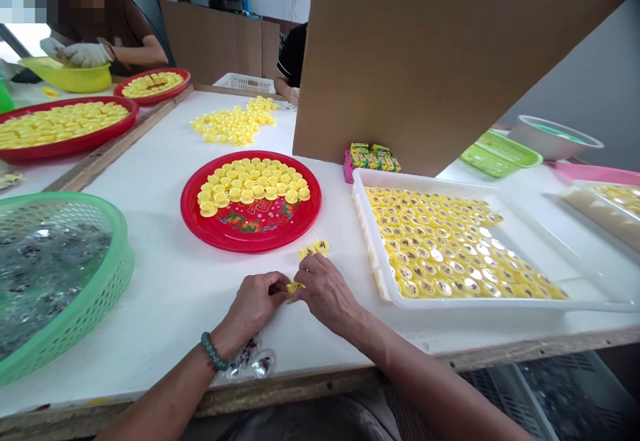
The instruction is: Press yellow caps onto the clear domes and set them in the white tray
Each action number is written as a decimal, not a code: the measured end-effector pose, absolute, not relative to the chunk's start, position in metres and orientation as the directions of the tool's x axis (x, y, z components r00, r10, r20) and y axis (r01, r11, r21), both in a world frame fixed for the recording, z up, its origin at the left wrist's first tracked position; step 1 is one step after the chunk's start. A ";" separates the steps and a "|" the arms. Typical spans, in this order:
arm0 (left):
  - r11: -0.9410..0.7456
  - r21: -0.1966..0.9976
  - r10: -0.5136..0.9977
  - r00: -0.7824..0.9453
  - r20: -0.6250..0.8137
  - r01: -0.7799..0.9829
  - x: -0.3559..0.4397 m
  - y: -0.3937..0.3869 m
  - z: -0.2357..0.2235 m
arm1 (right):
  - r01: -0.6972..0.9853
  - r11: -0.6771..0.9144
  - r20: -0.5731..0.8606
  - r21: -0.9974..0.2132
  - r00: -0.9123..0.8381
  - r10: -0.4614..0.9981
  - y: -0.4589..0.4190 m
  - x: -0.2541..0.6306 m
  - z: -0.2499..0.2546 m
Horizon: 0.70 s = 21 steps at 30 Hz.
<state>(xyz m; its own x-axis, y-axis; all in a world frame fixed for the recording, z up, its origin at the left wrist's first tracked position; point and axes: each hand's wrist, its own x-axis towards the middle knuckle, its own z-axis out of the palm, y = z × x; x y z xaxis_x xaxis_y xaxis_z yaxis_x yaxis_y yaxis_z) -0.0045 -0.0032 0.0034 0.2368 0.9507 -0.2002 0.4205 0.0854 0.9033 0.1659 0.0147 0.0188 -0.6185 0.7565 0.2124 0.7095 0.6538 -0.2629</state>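
My left hand and my right hand meet over the white table, both pinched on one small yellow cap between them. Two more yellow caps lie just beyond my right hand. Ahead stands a red plate with rows of yellow caps filling its far half. To the right, a white tray holds several rows of filled yellow caps. Small clear domed pieces lie by my left wrist.
A green basket of clear pieces sits at the left. A loose pile of yellow caps lies farther back. A cardboard sheet stands behind the tray. A person in gloves works at the far left beside red plates and a yellow bowl.
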 end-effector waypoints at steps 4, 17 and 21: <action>0.053 0.879 0.965 0.203 -0.168 0.475 -0.007 -0.001 0.006 | 0.723 0.650 0.276 -0.233 -0.592 0.757 0.025 0.167 0.016; 0.024 0.713 0.984 0.111 -0.142 0.701 -0.016 0.010 -0.007 | 0.786 0.571 0.170 -0.237 -0.545 0.821 0.056 0.195 0.024; -0.118 0.629 0.967 0.233 -0.103 0.768 -0.020 0.020 -0.022 | 0.822 0.542 0.136 -0.176 -0.525 0.840 0.054 0.197 0.025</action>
